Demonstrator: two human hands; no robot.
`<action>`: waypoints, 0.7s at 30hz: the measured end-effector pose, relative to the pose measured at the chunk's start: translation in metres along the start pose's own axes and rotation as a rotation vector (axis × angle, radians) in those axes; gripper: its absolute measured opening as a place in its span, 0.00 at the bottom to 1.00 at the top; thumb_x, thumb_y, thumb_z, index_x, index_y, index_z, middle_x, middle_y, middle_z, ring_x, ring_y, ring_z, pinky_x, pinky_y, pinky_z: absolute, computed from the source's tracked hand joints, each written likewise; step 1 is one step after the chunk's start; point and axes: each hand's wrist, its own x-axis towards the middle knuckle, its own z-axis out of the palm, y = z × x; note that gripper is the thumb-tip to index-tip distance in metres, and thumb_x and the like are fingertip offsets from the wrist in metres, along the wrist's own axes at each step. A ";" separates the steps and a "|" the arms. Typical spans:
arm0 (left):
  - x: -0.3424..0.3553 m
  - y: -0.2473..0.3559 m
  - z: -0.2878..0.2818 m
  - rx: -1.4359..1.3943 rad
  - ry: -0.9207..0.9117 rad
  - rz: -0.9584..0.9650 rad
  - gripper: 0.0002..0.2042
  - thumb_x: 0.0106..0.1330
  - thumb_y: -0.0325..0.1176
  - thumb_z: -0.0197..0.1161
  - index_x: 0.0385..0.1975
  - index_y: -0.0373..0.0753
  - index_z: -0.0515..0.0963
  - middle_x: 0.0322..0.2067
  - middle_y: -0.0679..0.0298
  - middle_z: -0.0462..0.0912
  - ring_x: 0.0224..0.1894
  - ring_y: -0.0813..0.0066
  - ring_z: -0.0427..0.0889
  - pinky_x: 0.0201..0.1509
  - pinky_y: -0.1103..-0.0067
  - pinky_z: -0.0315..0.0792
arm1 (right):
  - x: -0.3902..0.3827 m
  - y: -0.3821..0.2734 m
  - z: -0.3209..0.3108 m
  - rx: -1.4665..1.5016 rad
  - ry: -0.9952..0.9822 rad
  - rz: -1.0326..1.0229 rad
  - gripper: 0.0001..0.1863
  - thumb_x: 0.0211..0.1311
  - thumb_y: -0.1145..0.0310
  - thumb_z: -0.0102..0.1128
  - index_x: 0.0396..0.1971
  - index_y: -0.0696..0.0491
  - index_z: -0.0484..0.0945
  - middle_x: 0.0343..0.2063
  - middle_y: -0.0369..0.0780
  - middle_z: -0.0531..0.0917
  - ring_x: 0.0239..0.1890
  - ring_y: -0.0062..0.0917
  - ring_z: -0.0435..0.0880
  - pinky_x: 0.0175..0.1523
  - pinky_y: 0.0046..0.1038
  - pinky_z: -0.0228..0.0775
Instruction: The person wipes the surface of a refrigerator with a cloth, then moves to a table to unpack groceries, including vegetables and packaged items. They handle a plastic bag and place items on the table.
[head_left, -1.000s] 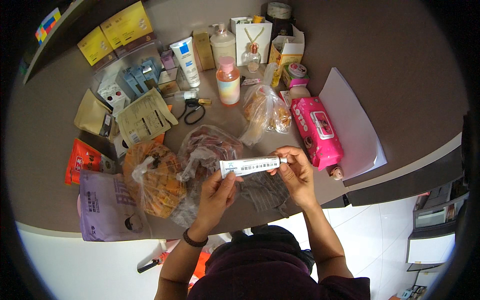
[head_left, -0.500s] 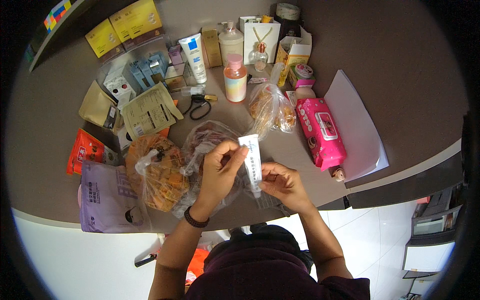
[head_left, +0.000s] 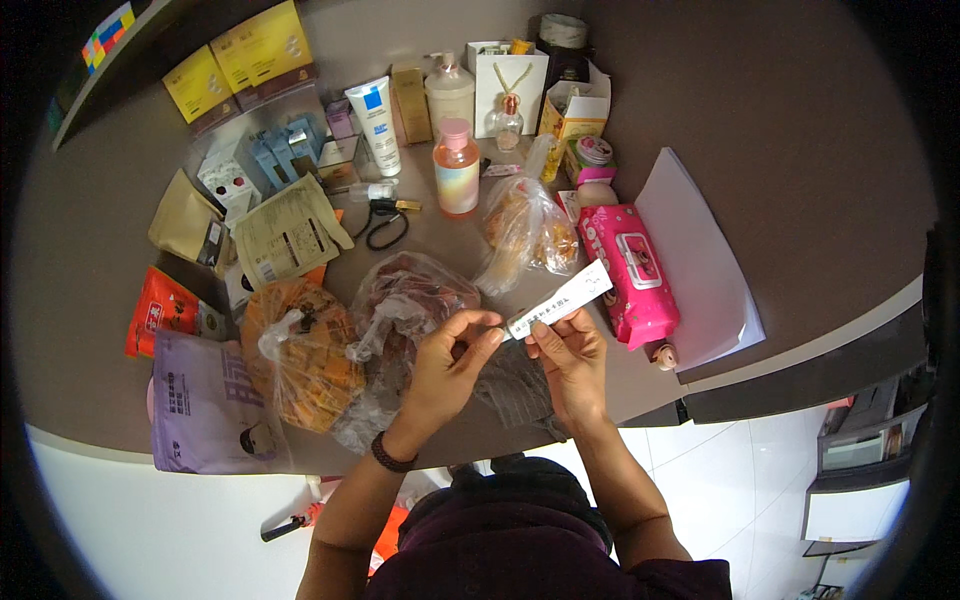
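Observation:
A slim white squeeze tube [head_left: 568, 298] with dark print is held above the desk, tilted so its flat end points up and right. My right hand [head_left: 576, 372] grips its body, thumb on the near face. My left hand [head_left: 446, 372], with a dark beaded bracelet at the wrist, pinches the tube's narrow cap end; the fingers mostly hide the cap. Below and behind my left hand lies a clear plastic bag [head_left: 415, 285] with dark contents. A grey ribbed cloth-like item [head_left: 515, 385] lies under my hands.
Left are a tied bag of orange-brown pieces [head_left: 310, 375] and a purple pouch [head_left: 205, 410]. Behind stand a pink-capped bottle [head_left: 457, 180], black-handled scissors [head_left: 387, 225] and another tied bag [head_left: 530, 225]. A pink wipes pack [head_left: 632, 270] and white sheets [head_left: 700, 270] lie right.
The tube has turned from nearly upright to a slant toward the upper right. My right hand has shifted onto its body, and my left hand has moved from its upper part to the cap end.

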 end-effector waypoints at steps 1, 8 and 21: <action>-0.001 0.003 0.003 -0.009 0.001 -0.015 0.11 0.67 0.34 0.59 0.42 0.34 0.76 0.22 0.74 0.71 0.24 0.90 0.65 0.27 0.89 0.59 | 0.000 0.000 0.000 0.015 -0.003 -0.004 0.07 0.60 0.75 0.60 0.37 0.57 0.74 0.32 0.37 0.82 0.32 0.17 0.78 0.37 0.20 0.68; -0.003 0.001 0.004 -0.064 0.028 -0.070 0.11 0.67 0.36 0.58 0.39 0.33 0.76 0.24 0.71 0.74 0.27 0.87 0.69 0.31 0.87 0.63 | 0.001 0.004 0.000 0.051 -0.053 -0.028 0.05 0.63 0.76 0.56 0.39 0.58 0.74 0.34 0.39 0.81 0.34 0.19 0.79 0.41 0.22 0.71; 0.003 -0.008 0.004 -0.132 0.082 -0.103 0.08 0.67 0.34 0.58 0.36 0.35 0.75 0.25 0.72 0.74 0.29 0.88 0.69 0.33 0.87 0.64 | 0.001 0.008 -0.002 0.095 -0.080 -0.035 0.07 0.65 0.75 0.53 0.41 0.59 0.75 0.35 0.43 0.82 0.37 0.25 0.82 0.45 0.27 0.74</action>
